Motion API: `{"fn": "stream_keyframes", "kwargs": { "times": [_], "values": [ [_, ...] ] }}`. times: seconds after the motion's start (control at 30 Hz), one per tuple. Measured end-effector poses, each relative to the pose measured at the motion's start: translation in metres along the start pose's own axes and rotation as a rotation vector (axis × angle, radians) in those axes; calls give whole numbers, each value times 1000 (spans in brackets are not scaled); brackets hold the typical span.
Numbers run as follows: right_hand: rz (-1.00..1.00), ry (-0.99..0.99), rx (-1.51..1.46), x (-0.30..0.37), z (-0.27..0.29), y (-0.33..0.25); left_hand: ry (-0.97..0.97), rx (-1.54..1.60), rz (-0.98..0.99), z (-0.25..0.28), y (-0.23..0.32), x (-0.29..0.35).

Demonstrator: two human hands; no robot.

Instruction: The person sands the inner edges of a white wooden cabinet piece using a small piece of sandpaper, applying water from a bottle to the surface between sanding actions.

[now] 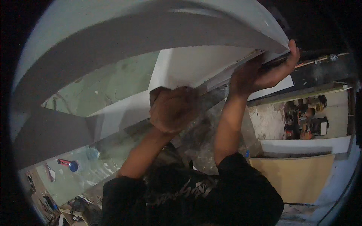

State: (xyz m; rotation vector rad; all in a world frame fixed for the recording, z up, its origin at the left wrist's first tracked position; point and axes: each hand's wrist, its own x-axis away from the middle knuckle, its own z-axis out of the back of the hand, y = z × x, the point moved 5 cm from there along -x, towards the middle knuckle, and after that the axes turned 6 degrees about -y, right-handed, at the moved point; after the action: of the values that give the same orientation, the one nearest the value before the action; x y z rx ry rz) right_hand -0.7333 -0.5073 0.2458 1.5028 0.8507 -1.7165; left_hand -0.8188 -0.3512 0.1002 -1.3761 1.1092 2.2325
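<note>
A large white panel frame with a curved, arch-like edge (151,34) rises in front of me. At its right corner my right hand (262,77) grips the panel, its outer fingers stretched along the outside edge and the rest partly hidden on the inner side. Blurred by motion, my left hand (173,109) is in front of the straight white strip (124,109) along the frame's near side. It looks rounded and closed; what it holds, if anything, cannot be made out.
A pale green surface (113,84) shows through the frame. On the lower left are a red-handled tool (65,162), a blue round object (73,166) and a clear plastic sheet (88,165). A tan board (294,177) lies at right. Farther off sits another person (305,116).
</note>
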Motion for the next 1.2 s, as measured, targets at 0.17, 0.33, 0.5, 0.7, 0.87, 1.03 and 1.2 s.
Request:
{"fn": "stream_keyframes", "kwargs": {
  "times": [0.17, 0.33, 0.5, 0.7, 0.87, 1.03, 1.2],
  "values": [
    [18, -7, -31, -3, -4, -4, 63, 72, 86, 6, -11, 30],
    [-98, 33, -105, 1, -8, -4, 260, 73, -65, 5, 5, 3],
    [-9, 15, -5, 1, -1, -6, 162, 147, 10, 22, 29, -56],
    [45, 22, -77, 5, -9, -4, 167, -31, 48, 10, 14, -17],
    [38, 13, -67, 0, -6, -4, 206, 125, -21, 15, 16, -43],
    [21, 15, -75, -6, -13, -5, 503, 330, -80, 10, 23, -74],
    [37, 41, -8, -4, -2, -6, 262, 124, -110, 14, 30, -58]
  ]
}}
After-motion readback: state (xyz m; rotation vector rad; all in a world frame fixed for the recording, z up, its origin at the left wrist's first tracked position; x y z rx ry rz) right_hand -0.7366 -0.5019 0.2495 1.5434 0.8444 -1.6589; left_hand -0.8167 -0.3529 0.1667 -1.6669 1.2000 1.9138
